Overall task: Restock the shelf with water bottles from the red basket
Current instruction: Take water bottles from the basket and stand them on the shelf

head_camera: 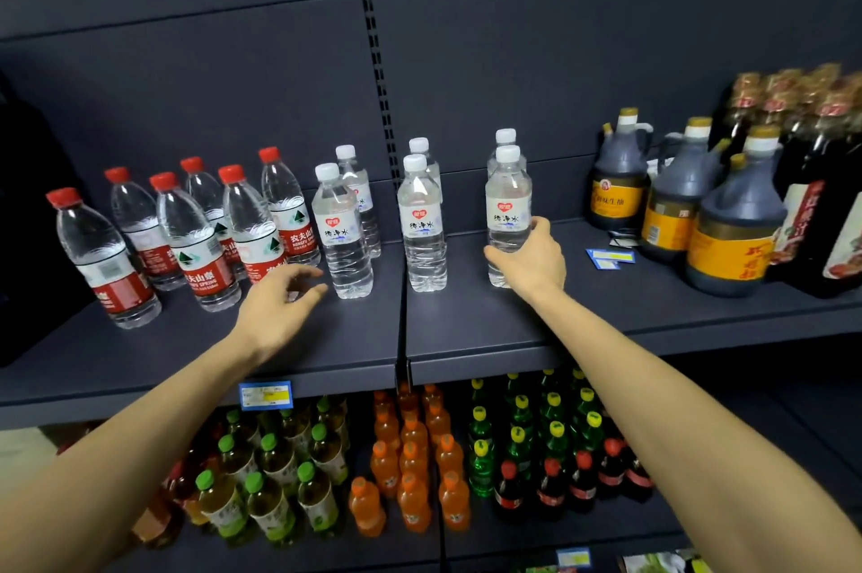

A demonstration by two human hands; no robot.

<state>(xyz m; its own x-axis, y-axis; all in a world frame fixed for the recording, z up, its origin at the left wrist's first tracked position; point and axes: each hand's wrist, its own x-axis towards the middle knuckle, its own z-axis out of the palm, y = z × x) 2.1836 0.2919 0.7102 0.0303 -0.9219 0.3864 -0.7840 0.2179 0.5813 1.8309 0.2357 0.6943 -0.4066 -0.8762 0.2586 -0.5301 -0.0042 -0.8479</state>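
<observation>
On the dark shelf [326, 339] stand several red-capped water bottles [196, 241] at the left and several white-capped ones in three short rows. My right hand [529, 260] grips the front white-capped bottle [508, 204] of the right row, which stands upright on the shelf. My left hand [280, 302] hovers with relaxed fingers just left of the front bottle [343, 236] of the left white-capped row, holding nothing. A middle pair of white-capped bottles [422, 227] stands between my hands. The red basket is out of view.
Dark soy-sauce jugs [676, 199] and tall dark bottles [821, 180] fill the shelf's right end, with loose blue price tags [608, 257] lying beside them. The shelf below holds green-capped tea [275, 488], orange drinks [410, 470] and cola bottles [559, 479].
</observation>
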